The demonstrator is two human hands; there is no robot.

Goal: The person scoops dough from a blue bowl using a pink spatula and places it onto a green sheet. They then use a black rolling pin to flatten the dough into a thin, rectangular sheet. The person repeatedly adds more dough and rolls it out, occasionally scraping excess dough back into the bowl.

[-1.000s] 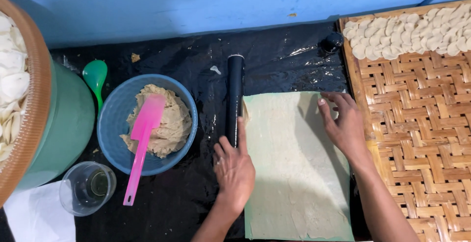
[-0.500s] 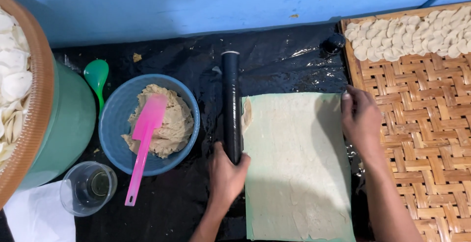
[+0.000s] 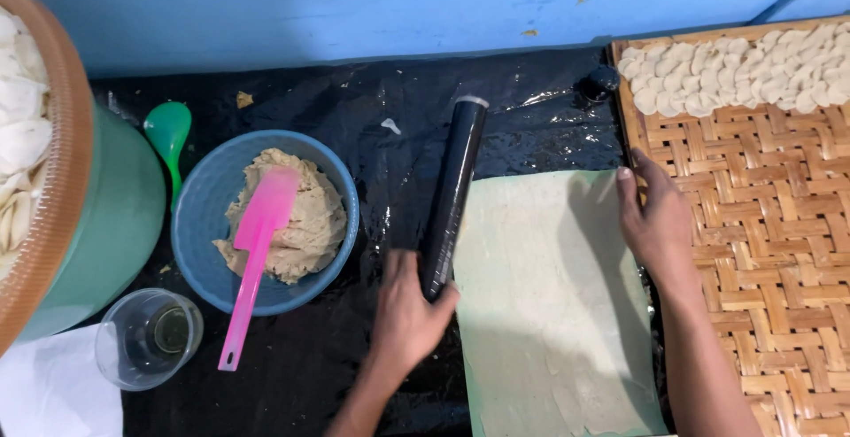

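A pale rolled-out dough sheet lies flat on black plastic sheeting. My left hand grips the near end of a black rolling pin, which lies along the sheet's left edge. My right hand rests flat, fingers together, on the sheet's right edge, beside a woven bamboo tray.
A blue bowl of beige filling holds a pink spatula. A clear cup stands near it, with a green spoon behind. A large green tub carries a tray of white pieces. Small dumplings line the bamboo tray's far end.
My left hand slid off the dough sheet to the left and closed on the rolling pin's near end. My right hand moved to the sheet's right edge.
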